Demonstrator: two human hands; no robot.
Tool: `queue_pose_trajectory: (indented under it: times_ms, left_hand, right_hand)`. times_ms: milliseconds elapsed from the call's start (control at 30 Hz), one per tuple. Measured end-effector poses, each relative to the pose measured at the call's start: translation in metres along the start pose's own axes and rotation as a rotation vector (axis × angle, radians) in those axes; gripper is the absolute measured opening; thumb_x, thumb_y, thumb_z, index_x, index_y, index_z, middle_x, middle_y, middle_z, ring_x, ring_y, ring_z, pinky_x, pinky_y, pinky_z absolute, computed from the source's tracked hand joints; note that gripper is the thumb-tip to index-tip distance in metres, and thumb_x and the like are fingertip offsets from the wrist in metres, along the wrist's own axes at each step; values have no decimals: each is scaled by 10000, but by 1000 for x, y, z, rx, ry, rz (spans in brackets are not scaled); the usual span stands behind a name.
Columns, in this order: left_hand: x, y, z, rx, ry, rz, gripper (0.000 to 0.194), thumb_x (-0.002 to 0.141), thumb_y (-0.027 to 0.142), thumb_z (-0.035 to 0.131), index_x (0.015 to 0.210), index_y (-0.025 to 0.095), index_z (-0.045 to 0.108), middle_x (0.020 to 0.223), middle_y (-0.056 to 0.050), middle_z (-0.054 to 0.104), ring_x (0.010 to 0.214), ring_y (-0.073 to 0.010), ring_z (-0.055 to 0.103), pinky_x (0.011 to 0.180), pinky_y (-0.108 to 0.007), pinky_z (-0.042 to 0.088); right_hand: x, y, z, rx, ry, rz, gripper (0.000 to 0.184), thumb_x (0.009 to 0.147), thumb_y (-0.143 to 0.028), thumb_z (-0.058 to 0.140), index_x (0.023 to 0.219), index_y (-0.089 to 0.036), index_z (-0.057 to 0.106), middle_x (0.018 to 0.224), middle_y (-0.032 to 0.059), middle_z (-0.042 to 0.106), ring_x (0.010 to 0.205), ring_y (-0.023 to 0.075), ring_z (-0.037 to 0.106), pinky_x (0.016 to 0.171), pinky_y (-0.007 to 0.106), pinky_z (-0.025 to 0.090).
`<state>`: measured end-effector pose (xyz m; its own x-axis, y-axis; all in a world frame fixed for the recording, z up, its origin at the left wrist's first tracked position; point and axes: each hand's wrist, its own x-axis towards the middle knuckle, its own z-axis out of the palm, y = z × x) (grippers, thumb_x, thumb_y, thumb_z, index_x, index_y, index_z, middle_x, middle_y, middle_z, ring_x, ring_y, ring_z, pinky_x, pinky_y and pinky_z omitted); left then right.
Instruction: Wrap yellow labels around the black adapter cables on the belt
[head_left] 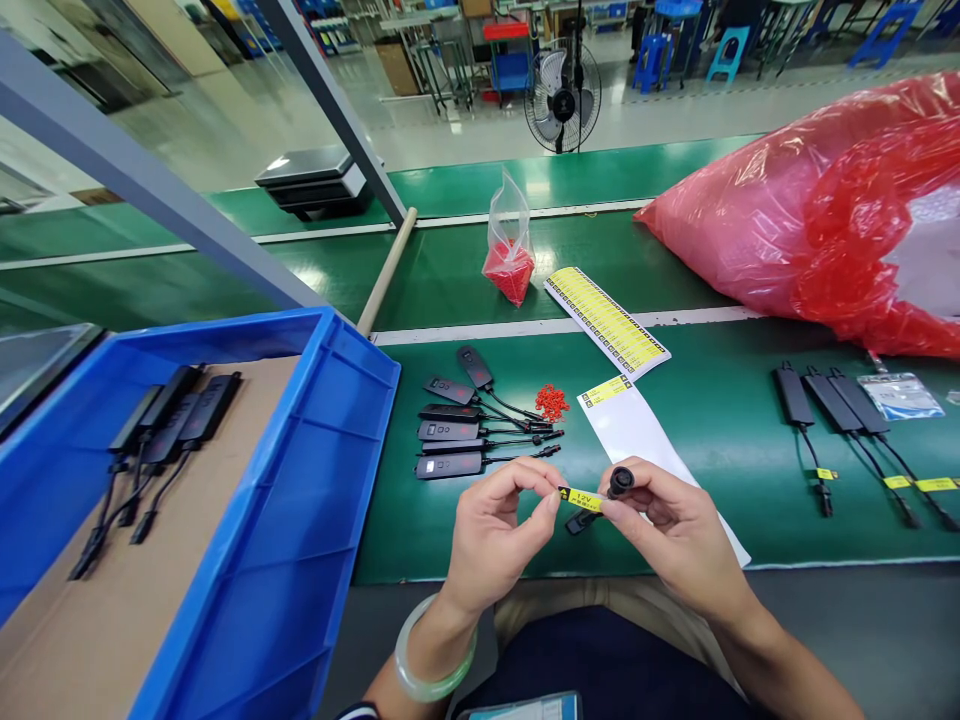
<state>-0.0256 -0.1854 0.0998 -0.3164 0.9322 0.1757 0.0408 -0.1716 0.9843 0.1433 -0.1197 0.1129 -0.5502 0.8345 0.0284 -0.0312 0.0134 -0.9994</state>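
Observation:
My left hand (491,545) pinches the left end of a small yellow "12V" label (581,499) between thumb and forefinger. The label's other end meets my right hand (679,530), whose fingers close on a black cable connector (621,482). Part of a black piece (581,521) shows beneath the label; my fingers hide the rest. Under my right hand lies a mostly bare white label sheet (649,425), with a fuller yellow label sheet (607,320) beyond it. Several black cabled modules (450,432) rest left of the hands, beside a pile of small red parts (552,402).
A blue crate (337,400) holding black modules stands at left. Several modules with yellow cable labels (832,400) lie at right, near a large red plastic bag (787,210). A small clear bag of red parts (510,265) stands farther back, right of a slanting grey post (337,105).

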Motion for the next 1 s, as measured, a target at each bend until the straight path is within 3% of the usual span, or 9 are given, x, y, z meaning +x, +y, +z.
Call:
queue_pose_trajectory:
  times_ms: [167,400,500,600,667,733,867,933,1000]
  left_hand:
    - [-2,0,2,41,37,18,114,832,102,634,740,167,621,786,-45,660,754,-153,616,686,-256,496]
    - [-4,-4,5,39,60,7,122,851,120,625,746,180,610,783,-23,637,775,-143,600,710,-244,482]
    - [-2,-7,8,-58,79,-16,72,838,186,671,884,201,618,855,-24,628,834,-156,598,771,-268,486]
    - [0,-7,16,-82,-22,-12,165,818,258,708,945,197,624,882,-34,608,842,-170,579,783,-292,475]
    - [1,-6,21,-49,-91,9,97,863,256,658,820,179,619,781,-24,581,758,-155,551,722,-281,455]
    - [2,-5,24,-8,-97,45,183,901,233,604,729,174,591,697,-12,551,696,-146,520,682,-279,432]
    - [6,-7,15,9,42,85,200,924,237,570,733,180,564,707,-10,526,698,-145,498,654,-271,409]
    - [10,-10,9,20,133,78,204,938,245,548,743,186,541,720,-5,508,701,-140,487,639,-256,402]
    - [14,-16,7,102,118,63,213,942,250,537,738,187,525,722,-4,513,702,-140,491,649,-257,411]
  right_hand:
    - [-3,5,4,-54,57,-34,50,875,-194,650,896,-234,627,870,-6,643,747,117,656,716,217,574]
    - [-7,16,12,-92,222,-111,277,853,-142,659,1056,-278,528,876,-19,635,765,108,638,695,190,566]
    - [-8,16,13,-86,212,-107,267,863,-152,656,1046,-288,517,880,-27,635,761,97,635,700,177,560]
    - [-9,13,12,-93,171,-111,239,869,-172,660,1032,-289,529,890,-28,640,763,95,642,710,177,564]
    - [-12,11,11,-103,157,-114,226,870,-185,666,1027,-285,538,891,-25,644,763,100,648,713,183,570]
    - [-15,9,9,-119,155,-115,217,871,-192,668,1029,-276,544,889,-16,649,755,109,655,710,197,579]
    - [-16,5,-12,-207,194,-159,207,869,-192,665,1040,-258,569,886,9,660,744,140,666,691,241,593]
    - [-9,-2,-36,-302,246,-216,209,863,-185,671,1042,-259,591,897,17,670,769,161,668,722,283,591]
    - [1,-16,-68,-433,300,-312,199,861,-181,676,1031,-268,620,915,22,678,806,188,665,769,339,576]
